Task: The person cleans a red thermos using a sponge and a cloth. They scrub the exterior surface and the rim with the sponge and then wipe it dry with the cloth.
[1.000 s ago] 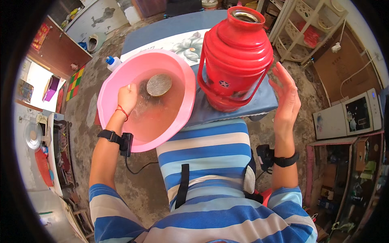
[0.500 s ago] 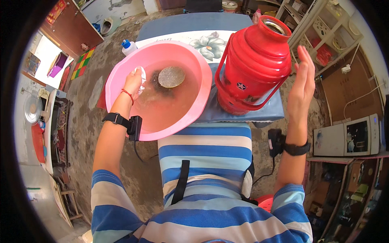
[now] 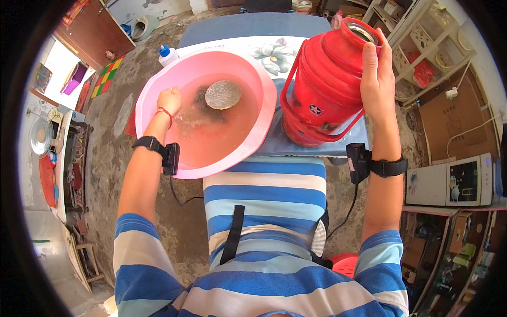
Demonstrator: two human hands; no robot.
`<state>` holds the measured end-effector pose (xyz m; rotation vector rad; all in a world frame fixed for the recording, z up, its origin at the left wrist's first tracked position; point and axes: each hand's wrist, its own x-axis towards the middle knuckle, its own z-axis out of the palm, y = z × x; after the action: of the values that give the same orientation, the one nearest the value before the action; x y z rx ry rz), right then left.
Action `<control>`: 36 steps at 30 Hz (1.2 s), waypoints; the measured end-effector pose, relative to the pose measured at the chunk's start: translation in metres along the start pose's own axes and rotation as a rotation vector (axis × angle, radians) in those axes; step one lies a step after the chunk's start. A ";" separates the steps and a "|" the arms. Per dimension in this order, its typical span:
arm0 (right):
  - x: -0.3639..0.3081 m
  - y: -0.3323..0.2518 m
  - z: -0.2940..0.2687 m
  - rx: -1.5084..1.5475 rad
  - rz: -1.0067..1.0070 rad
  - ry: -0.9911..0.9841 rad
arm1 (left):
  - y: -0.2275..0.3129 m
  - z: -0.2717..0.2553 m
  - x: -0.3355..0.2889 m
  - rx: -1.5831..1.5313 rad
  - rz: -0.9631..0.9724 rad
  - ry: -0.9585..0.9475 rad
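A pink basin (image 3: 148, 105) of murky water stands on the table to my left. My left hand (image 3: 169, 100) is closed in a fist over the water near the basin's left side; what it holds, if anything, is hidden. Close by, a round speckled grey disc (image 3: 223, 95) sits in the water, with a dark patch beside it. On the right stands a large red thermos flask (image 3: 327, 79), its mouth uncovered and its carrying handle hanging down. My right hand (image 3: 377, 79) grips the flask's upper right side, thumb on the near face and fingers round behind the neck.
The table (image 3: 253, 25) has a blue-grey cover with a white flowered panel. A white bottle with a blue cap (image 3: 166, 54) stands behind the basin. Shelves (image 3: 422, 47) rise at the far right, and a white cabinet-like appliance (image 3: 449, 182) stands at the right.
My right hand has moved left from beside the flask onto its upper side. A white cloth seen in my left hand before no longer shows, and that hand has closed into a fist.
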<state>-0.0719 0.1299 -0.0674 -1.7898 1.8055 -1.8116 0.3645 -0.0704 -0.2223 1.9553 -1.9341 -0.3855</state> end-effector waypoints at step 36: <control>-0.006 0.001 0.000 -0.166 -0.097 0.072 | 0.272 0.022 -0.184 -0.736 0.991 0.450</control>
<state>-0.0700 0.1333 -0.0718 -1.9241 1.9827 -1.8308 0.1055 0.1130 -0.1334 0.4643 -1.8110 -0.2662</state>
